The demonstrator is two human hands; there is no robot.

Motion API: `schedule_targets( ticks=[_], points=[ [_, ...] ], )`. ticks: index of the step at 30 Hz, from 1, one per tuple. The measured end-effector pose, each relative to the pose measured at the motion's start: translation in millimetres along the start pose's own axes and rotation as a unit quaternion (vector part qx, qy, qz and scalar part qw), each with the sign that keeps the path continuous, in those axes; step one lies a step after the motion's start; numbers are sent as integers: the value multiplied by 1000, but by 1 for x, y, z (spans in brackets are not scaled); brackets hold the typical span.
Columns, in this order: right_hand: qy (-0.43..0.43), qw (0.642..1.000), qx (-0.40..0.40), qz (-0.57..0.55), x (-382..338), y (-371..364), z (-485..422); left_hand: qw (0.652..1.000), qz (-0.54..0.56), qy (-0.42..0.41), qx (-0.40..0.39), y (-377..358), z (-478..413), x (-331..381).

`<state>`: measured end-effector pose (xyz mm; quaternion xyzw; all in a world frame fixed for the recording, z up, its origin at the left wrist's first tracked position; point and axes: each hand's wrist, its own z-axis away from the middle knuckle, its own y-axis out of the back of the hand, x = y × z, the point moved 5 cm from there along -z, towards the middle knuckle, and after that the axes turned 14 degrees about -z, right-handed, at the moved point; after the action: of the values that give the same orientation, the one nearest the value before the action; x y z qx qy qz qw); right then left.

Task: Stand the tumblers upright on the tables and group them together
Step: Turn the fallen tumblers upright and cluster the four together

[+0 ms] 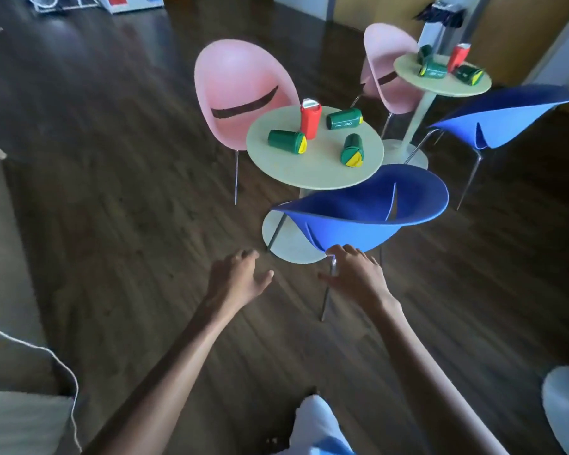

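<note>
Your left hand [240, 277] and right hand [358, 274] hang empty, fingers loose: approach step. At 12 o'clock, three green yellow-lidded tumblers [286, 141] lie toppled on the round pale table [309, 174]. Next: step closer, stand one up.

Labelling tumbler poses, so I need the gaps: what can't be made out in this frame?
Head view only:
- Far pale round table: its green tumblers are small, blurred and overlapping; their count is unsure.
- Near pale round table: pedestal mostly hidden by the blue shell chair.
- Right hand: overlaps a chair leg; contact unclear.
- Pale round object: cut by the frame edge.
</note>
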<state>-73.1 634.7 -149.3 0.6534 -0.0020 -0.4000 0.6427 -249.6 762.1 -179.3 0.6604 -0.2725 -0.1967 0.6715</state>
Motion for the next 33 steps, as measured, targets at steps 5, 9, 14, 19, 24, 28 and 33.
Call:
schedule_targets(
  ticks=[5, 9, 14, 19, 24, 28, 33],
  points=[
    [4, 1000, -7, 0, 13, 2, -80, 1000, -18, -17, -2, -18, -84, 3],
    [22, 1000, -5, -2, 24, 15, -158, 999, -41, -11, 7, -19, -162, 12],
    [58, 998, -8, -9, 21, 41, -255, 998, -55, -9, 15, -12, -253, 15],
    [77, 997, -11, 0, 17, 52, -335, 998, -65, -2, -9, -15, -323, 11],
    [75, 997, -17, -21, 15, 47, -398, 999, -48, -16, 10, -17, -379, 6],
    [59, 995, -28, -75, 18, 36, -449, 999, -9, -47, 1, -29, -433, -12],
    [13, 978, -39, -206, 26, 22, -521, 992, 64, -94, -55, -56, -512, -39]
  ],
)
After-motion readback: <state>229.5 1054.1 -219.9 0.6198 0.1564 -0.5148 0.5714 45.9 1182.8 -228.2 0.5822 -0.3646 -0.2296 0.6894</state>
